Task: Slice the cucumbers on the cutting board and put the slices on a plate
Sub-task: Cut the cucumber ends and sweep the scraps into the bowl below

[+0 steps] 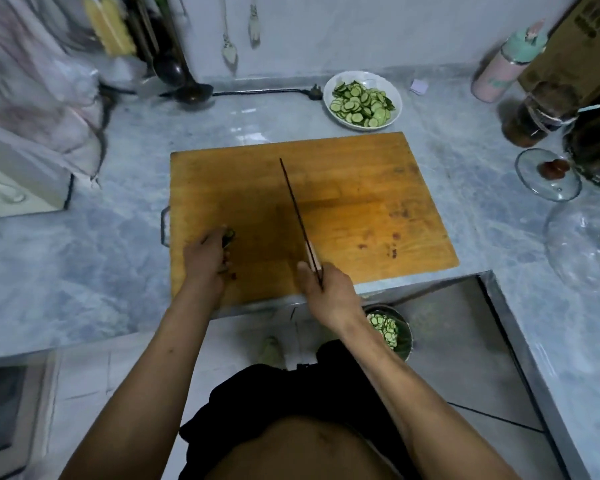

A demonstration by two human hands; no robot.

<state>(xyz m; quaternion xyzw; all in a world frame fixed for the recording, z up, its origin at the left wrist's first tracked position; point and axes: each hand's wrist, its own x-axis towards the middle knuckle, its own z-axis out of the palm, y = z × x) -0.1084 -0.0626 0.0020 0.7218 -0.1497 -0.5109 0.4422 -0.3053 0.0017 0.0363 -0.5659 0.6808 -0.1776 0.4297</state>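
Wooden cutting board (343, 188) lay at centre frame on a grey marbled counter (84, 258), its surface mostly bare.

Right hand (326, 285), lower centre, was wrapped around the handle of a knife (297, 216). Blade was seen edge-on, a thin dark line running up the middle of the board toward the upper centre. Whether the edge touched the wood could not be told.

Left hand (205, 258), at the lower left of the board, had fingers curled over a small dark-green cucumber piece (228, 235); only its tip showed past the fingertips. Hand and piece were well apart from the blade, to its left.

White plate (362, 98), upper centre-right, stood just beyond the far edge of the board, heaped with cucumber slices (361, 103).

A metal bowl (404, 336), lower centre-right, partly hidden behind the right forearm, sat below counter level and also held slices.

Right side of frame: a glass lid (548, 174) with a dark knob, a pink bottle (499, 72) with a mint cap, and a dark jar (534, 116). Upper left: a black ladle (187, 88), with a power plug (314, 93) beside the plate.
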